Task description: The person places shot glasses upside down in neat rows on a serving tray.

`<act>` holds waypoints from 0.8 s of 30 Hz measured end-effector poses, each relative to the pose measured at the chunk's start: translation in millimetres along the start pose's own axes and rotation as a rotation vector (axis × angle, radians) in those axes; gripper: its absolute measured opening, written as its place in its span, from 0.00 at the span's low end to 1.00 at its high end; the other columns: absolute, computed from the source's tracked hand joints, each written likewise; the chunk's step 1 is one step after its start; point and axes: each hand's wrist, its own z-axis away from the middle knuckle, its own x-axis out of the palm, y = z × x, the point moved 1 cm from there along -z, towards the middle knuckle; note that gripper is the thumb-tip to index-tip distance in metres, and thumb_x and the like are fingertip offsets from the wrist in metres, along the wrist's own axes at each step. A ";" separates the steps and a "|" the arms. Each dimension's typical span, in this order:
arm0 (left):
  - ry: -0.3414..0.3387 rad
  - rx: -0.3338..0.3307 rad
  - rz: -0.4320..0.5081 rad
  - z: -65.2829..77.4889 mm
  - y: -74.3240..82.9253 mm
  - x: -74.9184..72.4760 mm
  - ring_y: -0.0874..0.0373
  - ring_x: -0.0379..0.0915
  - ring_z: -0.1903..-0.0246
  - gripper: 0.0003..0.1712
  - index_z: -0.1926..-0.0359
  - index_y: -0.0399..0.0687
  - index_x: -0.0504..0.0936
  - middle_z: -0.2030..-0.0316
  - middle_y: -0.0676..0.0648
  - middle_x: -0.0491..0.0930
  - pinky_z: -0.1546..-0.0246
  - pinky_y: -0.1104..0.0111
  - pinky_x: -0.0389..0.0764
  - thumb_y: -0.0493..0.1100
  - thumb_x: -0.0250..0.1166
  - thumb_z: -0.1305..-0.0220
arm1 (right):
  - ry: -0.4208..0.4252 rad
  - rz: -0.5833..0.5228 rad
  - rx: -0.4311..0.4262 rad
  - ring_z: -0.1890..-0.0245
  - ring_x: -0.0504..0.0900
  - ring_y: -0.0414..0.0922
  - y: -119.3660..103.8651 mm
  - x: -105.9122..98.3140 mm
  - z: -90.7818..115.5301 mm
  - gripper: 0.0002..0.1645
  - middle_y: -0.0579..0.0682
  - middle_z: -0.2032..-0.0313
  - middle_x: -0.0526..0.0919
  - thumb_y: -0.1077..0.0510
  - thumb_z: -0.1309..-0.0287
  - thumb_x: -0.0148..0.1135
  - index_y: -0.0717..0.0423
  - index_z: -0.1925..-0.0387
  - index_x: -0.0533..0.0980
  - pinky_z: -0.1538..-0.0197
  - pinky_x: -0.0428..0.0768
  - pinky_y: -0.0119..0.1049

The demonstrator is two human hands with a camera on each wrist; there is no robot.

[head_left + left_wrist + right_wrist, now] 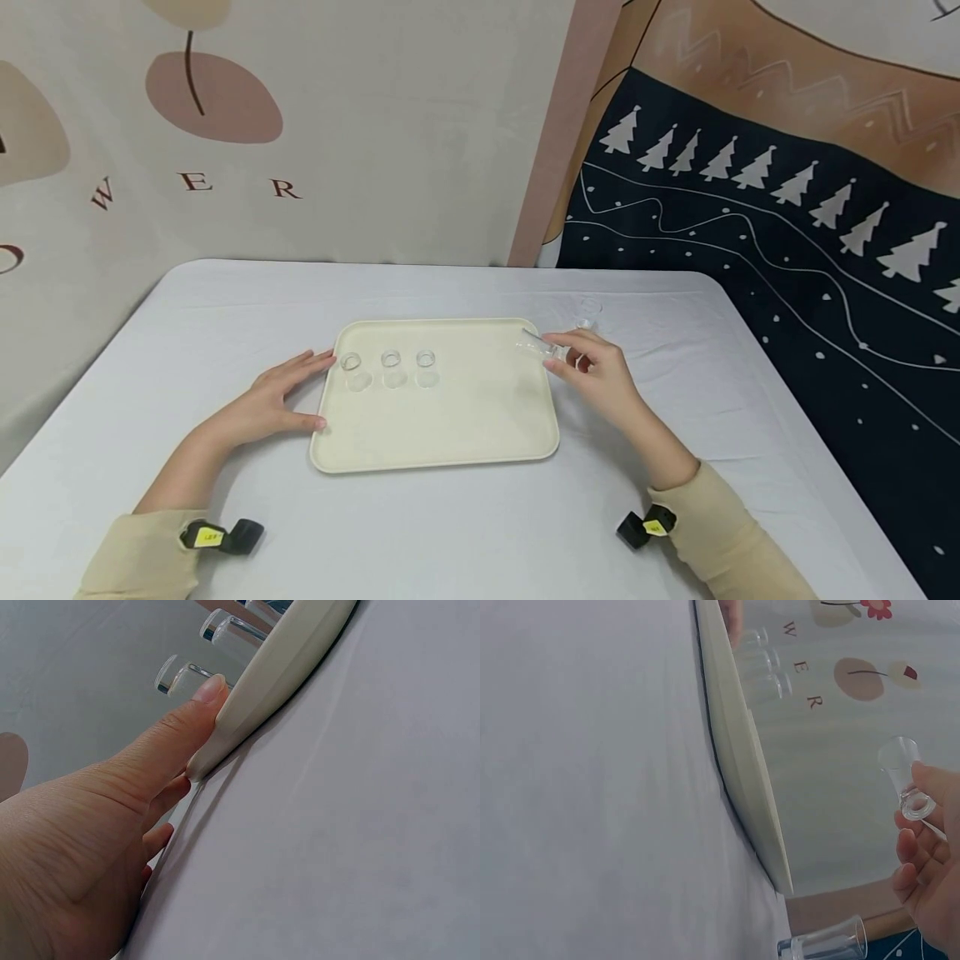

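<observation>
My right hand (596,371) pinches a clear shot glass (901,769) by its thick foot, with thumb and fingers around it. The glass lies tilted over the right end of a cream tray (480,417), its wide mouth pointing left. My left hand (273,400) touches the tray's left edge, fingers straight and thumb spread, the thumb tip (210,690) at the rim. On the tray's left half, three more clear glasses stand in a row, foot up: a left one (351,363), a middle one (391,360) and a right one (426,360).
Behind my right hand, another clear glass (832,943) stands mouth up on the white cloth (480,533), right of the tray. A pale patterned hanging (375,125) and a dark one with white trees (712,200) border the table's back and right side.
</observation>
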 end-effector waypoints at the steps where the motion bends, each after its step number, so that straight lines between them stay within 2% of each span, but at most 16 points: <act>1: 0.000 0.000 -0.001 0.0 -0.3 -0.1 0.31 0.39 0.32 0.55 0.29 0.47 0.61 0.29 0.35 0.53 0.43 0.30 0.41 0.55 0.77 0.56 | -0.004 -0.003 0.004 0.72 0.71 0.42 1.1 1.5 -0.8 0.17 0.51 0.65 0.82 0.64 0.48 0.71 0.60 0.54 0.82 0.71 0.72 0.29; 7: 0.001 0.003 -0.002 0.2 0.4 -0.4 0.30 0.39 0.32 0.55 0.29 0.47 0.61 0.29 0.35 0.53 0.42 0.31 0.41 0.55 0.77 0.55 | -0.019 -0.010 -0.013 0.74 0.72 0.44 -1.0 10.0 -5.9 0.17 0.49 0.70 0.81 0.62 0.50 0.73 0.59 0.56 0.83 0.71 0.72 0.32; 15: 0.003 -0.001 -0.002 0.4 1.6 -0.6 0.30 0.39 0.32 0.54 0.29 0.46 0.61 0.29 0.35 0.53 0.43 0.30 0.41 0.55 0.76 0.55 | -0.035 -0.035 -0.023 0.74 0.72 0.47 -8.7 23.8 -16.5 0.17 0.54 0.69 0.81 0.66 0.52 0.73 0.64 0.57 0.82 0.72 0.70 0.32; 24: -0.001 -0.008 0.007 1.3 1.8 -0.6 0.30 0.38 0.32 0.55 0.29 0.46 0.61 0.29 0.34 0.51 0.44 0.29 0.41 0.54 0.77 0.55 | -0.061 -0.053 -0.039 0.74 0.72 0.48 -51.6 32.9 -24.7 0.16 0.60 0.65 0.81 0.72 0.51 0.69 0.70 0.57 0.80 0.72 0.68 0.32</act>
